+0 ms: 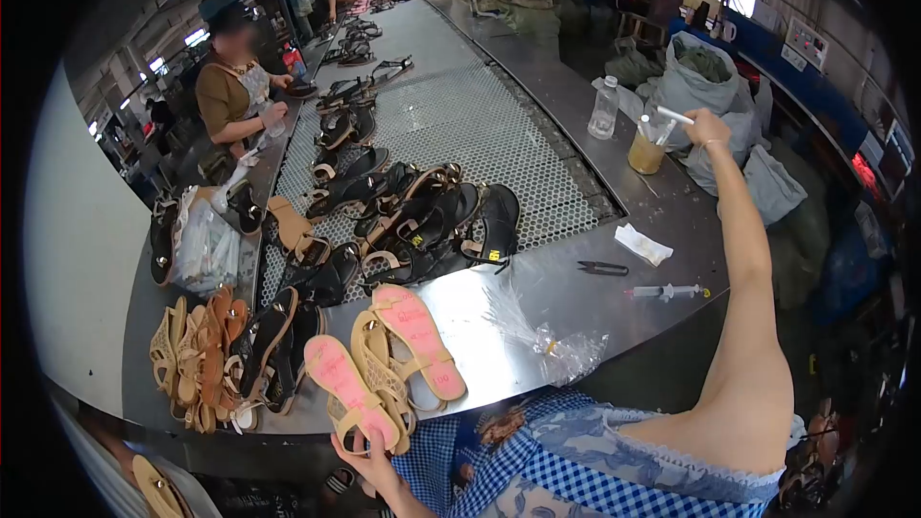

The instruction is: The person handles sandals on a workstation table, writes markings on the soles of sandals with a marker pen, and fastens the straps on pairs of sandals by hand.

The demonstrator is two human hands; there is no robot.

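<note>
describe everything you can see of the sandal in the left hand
The sandal is tan and looks leather-like, its pink footbed facing up with reddish marks too small to read. Tan straps span its near end, gripped by the left hand at the near edge of the metal table. It slants away to the left, close beside another tan sandal.

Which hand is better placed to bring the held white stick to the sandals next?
Likely the right hand: it holds the white stick near the jar, while the left hand holds a sandal.
</note>
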